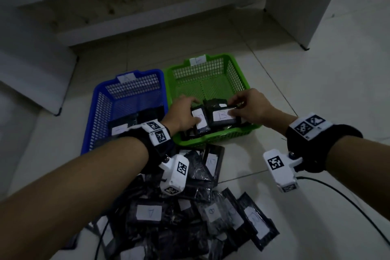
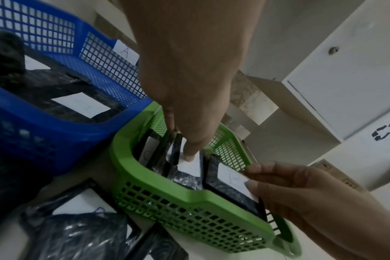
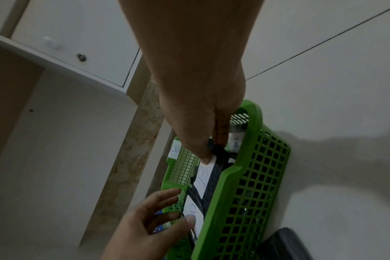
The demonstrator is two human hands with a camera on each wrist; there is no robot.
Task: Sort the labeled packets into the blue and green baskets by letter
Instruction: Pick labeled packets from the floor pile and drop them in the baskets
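The blue basket (image 1: 99, 99), tagged A (image 2: 126, 51), stands left of the green basket (image 1: 234, 69), tagged B (image 3: 175, 149). Both hands are inside the green basket's near half. My left hand (image 1: 194, 110) pinches a black packet labeled B (image 1: 200, 122), thumb (image 2: 189, 154) on its white label and fingers behind it. My right hand (image 1: 232, 107) pinches a second B packet (image 1: 223, 117) by its right end, thumb on the label (image 3: 204, 177). The two packets sit side by side, above other packets in the basket. Black packets (image 1: 130, 120) lie in the blue basket.
A loose pile of labeled black packets (image 1: 190, 217) covers the tiled floor in front of the baskets. A black cable (image 1: 348, 196) trails on the right. White cabinet panels (image 1: 306, 17) stand behind, and a white board (image 1: 31, 74) lies at the left.
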